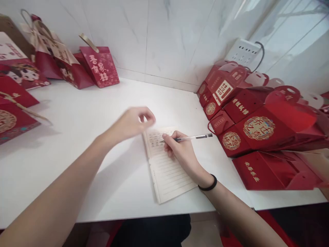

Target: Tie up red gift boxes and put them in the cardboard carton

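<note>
A lined notebook (172, 175) lies open on the white table (123, 192), with rows of handwriting near its top. My right hand (180, 147) rests on the page, its fingers closed around a pen (196, 137) whose rear end points right. The pen tip is close to the written rows. Above the notebook's upper left corner hovers my left hand (138, 120), slightly blurred, with its fingers curled, a gap between thumb and forefinger, and nothing visible in it. A black band circles my right wrist.
Red gift boxes (259, 127) are piled on the right, near a white power strip (241, 51) against the wall. More red boxes and bags (100, 67) stand at the back left, others at the left edge.
</note>
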`<state>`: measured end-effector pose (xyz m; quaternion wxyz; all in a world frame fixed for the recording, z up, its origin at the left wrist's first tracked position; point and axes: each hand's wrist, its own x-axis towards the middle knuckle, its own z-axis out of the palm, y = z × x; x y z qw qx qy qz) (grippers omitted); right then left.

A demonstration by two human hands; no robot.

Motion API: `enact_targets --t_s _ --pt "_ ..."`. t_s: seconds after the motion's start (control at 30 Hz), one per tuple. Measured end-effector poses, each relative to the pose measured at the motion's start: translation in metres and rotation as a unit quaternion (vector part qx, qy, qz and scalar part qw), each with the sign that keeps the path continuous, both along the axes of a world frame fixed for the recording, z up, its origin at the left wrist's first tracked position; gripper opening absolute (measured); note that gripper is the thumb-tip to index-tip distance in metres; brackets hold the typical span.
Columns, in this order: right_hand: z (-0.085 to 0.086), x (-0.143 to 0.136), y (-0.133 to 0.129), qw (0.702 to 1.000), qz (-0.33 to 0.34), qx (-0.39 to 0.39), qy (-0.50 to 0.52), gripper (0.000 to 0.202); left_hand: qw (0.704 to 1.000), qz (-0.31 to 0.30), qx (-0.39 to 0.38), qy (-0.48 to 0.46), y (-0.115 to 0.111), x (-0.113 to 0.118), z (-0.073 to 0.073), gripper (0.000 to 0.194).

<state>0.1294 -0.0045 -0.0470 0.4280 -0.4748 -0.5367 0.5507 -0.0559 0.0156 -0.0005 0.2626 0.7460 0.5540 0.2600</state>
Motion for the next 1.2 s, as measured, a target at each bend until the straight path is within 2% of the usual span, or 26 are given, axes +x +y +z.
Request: enact_targets --t_s 0.07,0.13,0.23,0.33,0.5,0.57,0.77,1.2 --pt "-0.003 -0.008 -0.005 0.999 0.03 -0.01 -0.02 0.036 0.997 -0.048 -0.05 0.027 -0.005 0.002 -0.01 0.023" --pt "-0.004 -0.01 -0.005 0.999 0.023 0.006 -0.034 0.035 0.989 -0.088 -0.103 0.052 -0.006 0.004 -0.02 0.021" --pt "0.003 -0.004 0.0 0.999 0.018 -0.024 -0.033 0.034 0.985 -0.093 -0.134 0.062 -0.007 0.003 -0.028 0.022" --pt "0.01 0.001 0.002 0.998 0.019 -0.04 -0.038 0.034 0.979 -0.099 -0.168 0.056 -0.007 -0.001 -0.028 0.018" --pt "0.0 -0.006 -0.006 0.988 0.032 0.093 -0.118 0.034 0.975 -0.096 -0.192 0.056 -0.008 -0.002 -0.027 0.02" --pt "-0.007 -0.008 -0.009 0.982 0.047 0.111 -0.147 0.034 0.974 -0.091 -0.202 0.055 -0.007 -0.001 -0.027 0.021" --pt "-0.01 -0.009 -0.009 0.973 0.072 0.118 -0.186 0.034 0.971 -0.084 -0.218 0.055 -0.006 0.0 -0.028 0.024" --pt "-0.009 -0.007 -0.01 0.973 0.059 0.116 -0.192 0.035 0.973 -0.088 -0.208 0.053 -0.006 0.0 -0.031 0.022"
